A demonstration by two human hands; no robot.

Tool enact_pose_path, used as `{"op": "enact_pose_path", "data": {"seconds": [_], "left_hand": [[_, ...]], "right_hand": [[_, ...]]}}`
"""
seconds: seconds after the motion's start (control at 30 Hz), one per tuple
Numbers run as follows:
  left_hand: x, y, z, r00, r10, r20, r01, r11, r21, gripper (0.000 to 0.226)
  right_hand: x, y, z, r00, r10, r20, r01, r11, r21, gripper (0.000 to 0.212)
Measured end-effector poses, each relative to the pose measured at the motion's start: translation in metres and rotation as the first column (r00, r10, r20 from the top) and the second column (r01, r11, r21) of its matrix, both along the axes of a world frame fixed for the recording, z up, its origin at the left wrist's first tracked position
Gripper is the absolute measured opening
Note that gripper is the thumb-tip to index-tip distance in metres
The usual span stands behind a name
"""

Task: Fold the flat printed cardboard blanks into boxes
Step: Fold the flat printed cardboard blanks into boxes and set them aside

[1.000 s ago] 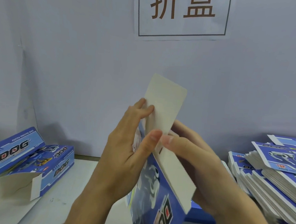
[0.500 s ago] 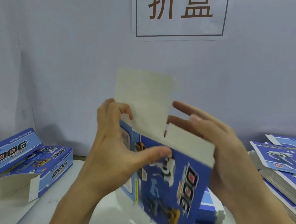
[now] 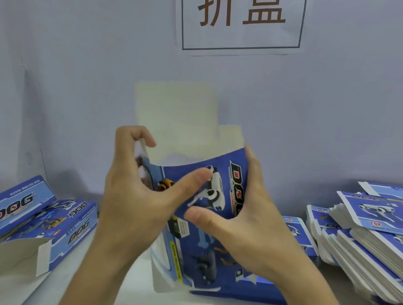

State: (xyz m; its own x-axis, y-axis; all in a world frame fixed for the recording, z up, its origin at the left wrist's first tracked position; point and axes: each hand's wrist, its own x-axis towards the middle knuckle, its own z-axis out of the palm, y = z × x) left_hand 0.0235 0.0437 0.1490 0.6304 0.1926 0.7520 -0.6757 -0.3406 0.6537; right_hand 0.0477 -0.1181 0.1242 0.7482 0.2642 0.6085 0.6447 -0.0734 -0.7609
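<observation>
Above the table (image 3: 64, 284), between both hands, a blue printed blank (image 3: 211, 246) stands nearly upright — long axis vertical, plain flaps pointing up. Left hand (image 3: 139, 195) grips its left edge with curled fingers; right hand (image 3: 245, 220) clasps its right edge — those fingers are hidden behind, print blurred.

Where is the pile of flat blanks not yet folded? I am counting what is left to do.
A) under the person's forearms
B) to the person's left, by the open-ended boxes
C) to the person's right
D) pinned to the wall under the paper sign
C: the stack of flat blanks lies at the right edge of the view, while folded boxes lie at the left.
</observation>
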Motion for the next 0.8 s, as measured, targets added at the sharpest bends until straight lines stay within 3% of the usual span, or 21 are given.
{"op": "enact_pose_path", "data": {"seconds": [0.1,0.2,0.3,0.4,0.47,0.53,0.67,0.8], "left_hand": [[-0.002,-0.016,-0.003,0.992,-0.101,0.071,0.101,0.995,0.007,0.072],[0.004,-0.013,-0.006,0.99,-0.106,0.094,0.108,0.994,-0.013,0.09],[0.009,-0.005,-0.006,0.992,-0.121,0.035,0.125,0.977,-0.171,0.094],[0.015,-0.004,-0.009,0.982,-0.174,-0.076,0.161,0.974,-0.158,0.085],[0.018,-0.008,-0.011,0.973,-0.198,-0.121,0.183,0.975,-0.123,0.093],[0.019,-0.013,-0.015,0.964,-0.241,-0.114,0.227,0.966,-0.122,0.088],[0.017,-0.019,-0.019,0.96,-0.264,-0.09,0.249,0.957,-0.146,0.064],[0.017,-0.019,-0.016,0.98,-0.194,-0.048,0.186,0.974,-0.133,0.051]], "right_hand": [[0.003,0.003,-0.005,1.0,-0.004,0.016,0.004,0.999,0.032,0.109],[0.006,-0.005,-0.003,0.998,-0.057,0.034,0.051,0.987,0.154,0.083],[0.009,-0.019,0.0,0.984,-0.178,0.023,0.161,0.934,0.32,0.062],[0.013,-0.026,-0.001,0.982,-0.185,-0.036,0.185,0.919,0.349,0.071],[0.012,-0.024,-0.001,0.991,-0.133,-0.032,0.136,0.945,0.298,0.059],[0.01,-0.017,-0.002,0.997,-0.08,-0.002,0.079,0.974,0.214,0.054],[0.01,-0.005,-0.008,0.996,0.056,-0.065,-0.045,0.986,0.161,0.087],[0.01,-0.009,-0.007,0.982,0.126,-0.141,-0.092,0.97,0.224,0.073]]}}
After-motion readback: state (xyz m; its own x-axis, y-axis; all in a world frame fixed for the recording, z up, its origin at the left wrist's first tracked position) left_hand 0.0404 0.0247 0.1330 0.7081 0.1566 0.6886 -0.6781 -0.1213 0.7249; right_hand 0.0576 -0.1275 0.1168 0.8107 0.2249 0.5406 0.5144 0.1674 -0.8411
